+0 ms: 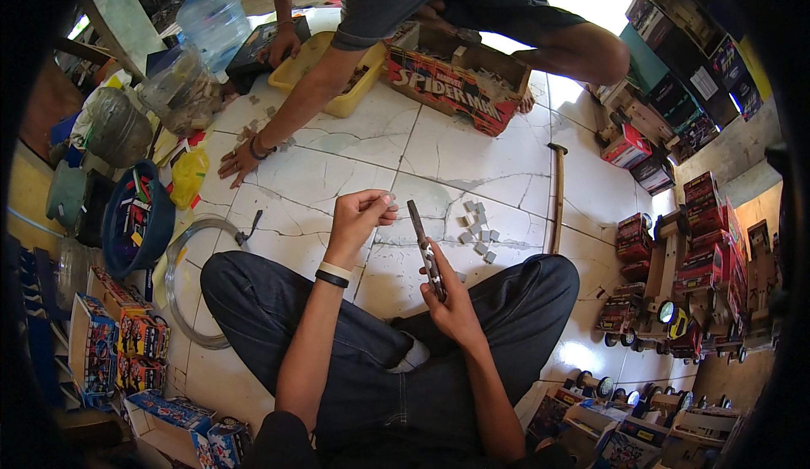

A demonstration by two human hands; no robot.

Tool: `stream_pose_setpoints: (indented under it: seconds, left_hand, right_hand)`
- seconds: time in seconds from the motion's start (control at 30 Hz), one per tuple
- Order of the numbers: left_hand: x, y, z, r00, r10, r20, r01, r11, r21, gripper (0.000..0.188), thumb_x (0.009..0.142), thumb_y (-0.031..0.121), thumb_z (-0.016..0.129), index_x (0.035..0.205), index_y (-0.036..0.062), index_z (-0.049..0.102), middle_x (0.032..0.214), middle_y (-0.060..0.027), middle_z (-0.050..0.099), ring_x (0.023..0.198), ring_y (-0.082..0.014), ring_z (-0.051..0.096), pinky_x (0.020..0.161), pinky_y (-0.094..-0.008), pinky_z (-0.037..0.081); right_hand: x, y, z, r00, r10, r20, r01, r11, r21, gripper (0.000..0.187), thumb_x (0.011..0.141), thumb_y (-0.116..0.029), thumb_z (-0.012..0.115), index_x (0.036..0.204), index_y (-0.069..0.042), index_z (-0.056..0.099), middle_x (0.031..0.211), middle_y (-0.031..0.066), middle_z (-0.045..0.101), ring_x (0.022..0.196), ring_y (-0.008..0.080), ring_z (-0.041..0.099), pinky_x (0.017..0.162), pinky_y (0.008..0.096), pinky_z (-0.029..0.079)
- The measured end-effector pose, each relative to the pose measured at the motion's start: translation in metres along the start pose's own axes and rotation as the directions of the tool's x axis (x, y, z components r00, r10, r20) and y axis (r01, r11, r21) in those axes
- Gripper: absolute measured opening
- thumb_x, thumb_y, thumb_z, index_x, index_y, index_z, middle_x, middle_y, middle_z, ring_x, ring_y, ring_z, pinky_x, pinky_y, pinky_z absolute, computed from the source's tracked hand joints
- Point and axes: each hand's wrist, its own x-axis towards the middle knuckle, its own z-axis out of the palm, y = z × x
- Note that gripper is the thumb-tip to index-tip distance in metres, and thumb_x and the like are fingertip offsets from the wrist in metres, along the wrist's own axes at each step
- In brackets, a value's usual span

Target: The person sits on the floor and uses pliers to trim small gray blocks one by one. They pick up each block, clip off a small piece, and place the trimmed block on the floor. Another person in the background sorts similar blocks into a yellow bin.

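My left hand [361, 223] is raised over the tiled floor, thumb and fingers pinched on a small grey block [390, 200]. To its right, my right hand [453, 302] is closed round the mottled lower part of a dark, narrow metal tool [417, 223], which looks like a knife or file. Its flat upper end points up and tilts slightly left, apart from the block. Several similar loose grey blocks [477, 233] lie on the floor just right of the tool. My fingers partly hide both the held block and the tool's lower end.
A hammer [558, 191] lies to the right. Ahead, another person's hand [243, 161] reaches toward scattered blocks, near a yellow basin [342, 105] and a wooden box [451, 89]. Coiled clear tubing [175, 288] and a blue tub [118, 245] are left; wheeled wooden toy trucks [666, 275] stand right.
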Motion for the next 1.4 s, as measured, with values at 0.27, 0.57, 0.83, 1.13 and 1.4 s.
stream_pose_setpoints:
  seconds: [0.27, 0.57, 0.83, 1.13, 1.4]
  left_hand:
    - [0.0013, -0.0004, -0.0019, 1.0, -0.013, 0.009, 0.013, 1.0, -0.015, 0.025, 0.101, 0.019, 0.067, 0.11, -0.0042, 0.072, 0.094, -0.0119, 0.075, 0.082, -0.0159, 0.071, 0.078, -0.0287, 0.06]
    - [0.0008, -0.0004, 0.0007, 1.0, -0.016, 0.005, 0.016, 1.0, -0.014, 0.026, 0.101, 0.02, 0.067, 0.109, -0.004, 0.072, 0.095, -0.0121, 0.075, 0.082, -0.0159, 0.071, 0.078, -0.0285, 0.06]
    - [0.0001, 0.0002, 0.0015, 1.0, -0.028, -0.008, 0.028, 1.0, -0.004, 0.026, 0.101, 0.02, 0.067, 0.109, -0.0043, 0.072, 0.095, -0.0117, 0.075, 0.082, -0.0155, 0.071, 0.078, -0.0283, 0.06]
    - [-0.0009, 0.0012, 0.0055, 1.0, -0.031, -0.001, 0.031, 1.0, 0.004, 0.024, 0.099, 0.016, 0.067, 0.105, -0.0067, 0.074, 0.09, -0.0129, 0.075, 0.077, -0.015, 0.072, 0.073, -0.0278, 0.06]
    - [-0.0011, -0.0019, 0.0026, 1.0, -0.003, -0.008, 0.003, 1.0, 0.002, 0.025, 0.101, 0.019, 0.068, 0.108, -0.0046, 0.072, 0.093, -0.0116, 0.075, 0.079, -0.0141, 0.071, 0.075, -0.0272, 0.06]
  right_hand:
    - [-0.0009, -0.0012, -0.0017, 0.999, 0.035, 0.018, -0.036, 0.997, 0.066, 0.081, 0.092, 0.011, 0.061, 0.163, -0.017, 0.033, 0.128, 0.0149, 0.059, 0.11, 0.0213, 0.058, 0.099, 0.0334, 0.048]
    - [-0.0012, -0.0008, -0.0031, 0.995, 0.089, 0.038, -0.092, 0.992, 0.084, 0.081, 0.092, 0.011, 0.061, 0.163, -0.014, 0.032, 0.134, 0.0153, 0.058, 0.111, 0.0214, 0.057, 0.1, 0.0342, 0.047]
    - [-0.0008, -0.006, -0.0034, 0.994, 0.11, 0.028, -0.112, 0.992, 0.057, 0.082, 0.091, 0.012, 0.06, 0.163, -0.017, 0.034, 0.119, 0.0121, 0.059, 0.101, 0.0188, 0.055, 0.091, 0.0315, 0.048]
    - [-0.003, -0.0056, 0.0034, 0.992, 0.114, -0.048, -0.113, 0.993, 0.026, 0.077, 0.095, 0.004, 0.06, 0.163, -0.018, 0.033, 0.104, 0.006, 0.06, 0.09, 0.0131, 0.054, 0.081, 0.0265, 0.047]
    - [-0.0026, -0.002, -0.0005, 0.994, 0.112, 0.012, -0.113, 0.99, 0.08, 0.08, 0.092, 0.01, 0.06, 0.163, -0.014, 0.031, 0.129, 0.0091, 0.06, 0.099, 0.0143, 0.056, 0.087, 0.0282, 0.048]
